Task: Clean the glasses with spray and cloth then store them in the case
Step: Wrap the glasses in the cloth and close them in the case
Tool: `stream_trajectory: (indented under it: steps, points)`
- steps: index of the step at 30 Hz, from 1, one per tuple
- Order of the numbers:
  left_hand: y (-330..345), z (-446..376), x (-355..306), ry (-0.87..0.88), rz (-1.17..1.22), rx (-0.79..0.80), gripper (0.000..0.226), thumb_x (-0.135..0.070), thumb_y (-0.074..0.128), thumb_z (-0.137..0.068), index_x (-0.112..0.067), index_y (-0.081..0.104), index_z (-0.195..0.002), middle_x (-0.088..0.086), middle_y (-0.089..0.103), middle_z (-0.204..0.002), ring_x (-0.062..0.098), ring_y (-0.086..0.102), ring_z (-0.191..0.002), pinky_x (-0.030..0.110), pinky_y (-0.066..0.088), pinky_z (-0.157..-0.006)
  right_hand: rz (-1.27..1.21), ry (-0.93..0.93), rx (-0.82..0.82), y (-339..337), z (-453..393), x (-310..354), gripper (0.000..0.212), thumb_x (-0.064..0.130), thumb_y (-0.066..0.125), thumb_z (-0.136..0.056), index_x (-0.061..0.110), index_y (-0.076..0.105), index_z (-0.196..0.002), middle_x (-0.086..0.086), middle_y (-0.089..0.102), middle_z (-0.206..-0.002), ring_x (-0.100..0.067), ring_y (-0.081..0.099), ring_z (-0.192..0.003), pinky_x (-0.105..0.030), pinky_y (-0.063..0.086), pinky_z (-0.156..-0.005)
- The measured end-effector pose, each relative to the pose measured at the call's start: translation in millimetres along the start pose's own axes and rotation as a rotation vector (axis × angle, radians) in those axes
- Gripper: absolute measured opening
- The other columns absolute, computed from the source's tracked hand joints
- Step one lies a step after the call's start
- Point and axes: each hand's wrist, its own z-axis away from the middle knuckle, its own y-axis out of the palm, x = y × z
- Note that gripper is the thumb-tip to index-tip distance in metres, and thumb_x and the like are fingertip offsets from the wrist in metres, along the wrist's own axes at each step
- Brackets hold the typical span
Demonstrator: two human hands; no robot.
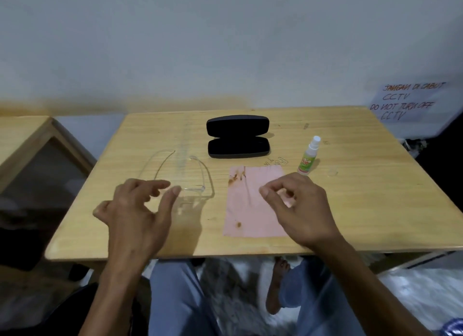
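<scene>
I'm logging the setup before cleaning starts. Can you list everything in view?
table: one, light wood, centre
second table: one, light wood, far left
glasses: one pair, clear, arms unfolded, left part of table
case: one, black, open, back middle
cloth: one, pink with brown stains, flat, in front of case
spray bottle: one, white with green label, upright, right of cloth
paper sign: one, white, handwritten, wall at right
left hand: open, at the glasses
right hand: fingers curled over cloth

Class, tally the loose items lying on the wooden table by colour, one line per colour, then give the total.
Black: 1, the open glasses case
Pink: 1, the stained cloth
Clear: 1, the glasses
White and green: 1, the spray bottle
Total: 4
</scene>
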Motion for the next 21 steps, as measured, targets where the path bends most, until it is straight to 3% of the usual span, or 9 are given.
stream_trajectory:
  steps: [5,9,11,15,18,21]
  points:
    - [-8.5,-51.9,35.8,-0.291,-0.126,0.005,0.037,-0.048,0.059,-0.09,-0.021,0.071,-0.113,0.006,0.068,-0.105,0.029,0.057,-0.108,0.05,0.026,-0.096,-0.103,0.126,0.133,50.8,-41.6,45.6,0.022,0.038,0.067,-0.093,0.02,0.078,-0.086,0.014,0.07,-0.085,0.0,0.059,-0.08,-0.024,0.047,-0.071]
    - [-4.2,-70.1,50.5,-0.42,-0.011,0.148,0.034,-0.048,0.06,-0.09,-0.019,0.074,-0.103,0.0,0.066,-0.095,0.031,0.053,-0.113,0.054,0.02,-0.103,-0.103,0.286,0.232,82.1,-62.4,58.6,0.03,0.044,0.067,-0.091,0.017,0.077,-0.08,0.008,0.074,-0.074,-0.01,0.067,-0.076,-0.038,0.058,-0.076]
    - [-1.8,-73.1,56.1,-0.472,0.08,0.21,0.029,-0.049,0.063,-0.088,-0.023,0.076,-0.093,-0.006,0.066,-0.087,0.027,0.055,-0.107,0.054,0.021,-0.104,-0.096,0.34,0.279,91.8,-66.5,60.2,0.038,0.046,0.067,-0.091,0.012,0.077,-0.078,0.003,0.074,-0.072,-0.017,0.069,-0.076,-0.042,0.059,-0.078]
    - [1.2,-74.5,67.4,-0.538,0.196,0.267,0.024,-0.045,0.068,-0.085,-0.026,0.071,-0.073,-0.014,0.066,-0.077,0.024,0.061,-0.095,0.058,0.037,-0.102,-0.151,0.378,0.32,101.3,-67.3,62.9,0.038,0.043,0.067,-0.092,0.009,0.077,-0.079,-0.001,0.077,-0.08,-0.018,0.071,-0.083,-0.04,0.059,-0.082]
    - [-3.5,-71.3,71.0,-0.535,0.296,0.272,0.022,-0.043,0.072,-0.082,-0.024,0.074,-0.072,-0.009,0.072,-0.079,0.022,0.065,-0.09,0.061,0.043,-0.098,-0.199,0.375,0.323,98.6,-65.7,66.8,0.029,0.037,0.068,-0.092,0.013,0.078,-0.08,0.0,0.075,-0.076,-0.012,0.066,-0.072,-0.035,0.056,-0.076]
    - [-14.7,-62.6,61.8,-0.493,0.414,0.263,0.013,-0.032,0.073,-0.084,-0.021,0.076,-0.077,-0.002,0.074,-0.083,0.021,0.067,-0.09,0.044,0.053,-0.085,-0.264,0.322,0.317,82.3,-60.4,68.8,0.022,0.034,0.07,-0.092,0.015,0.077,-0.085,0.003,0.074,-0.081,-0.004,0.061,-0.07,-0.021,0.05,-0.067]
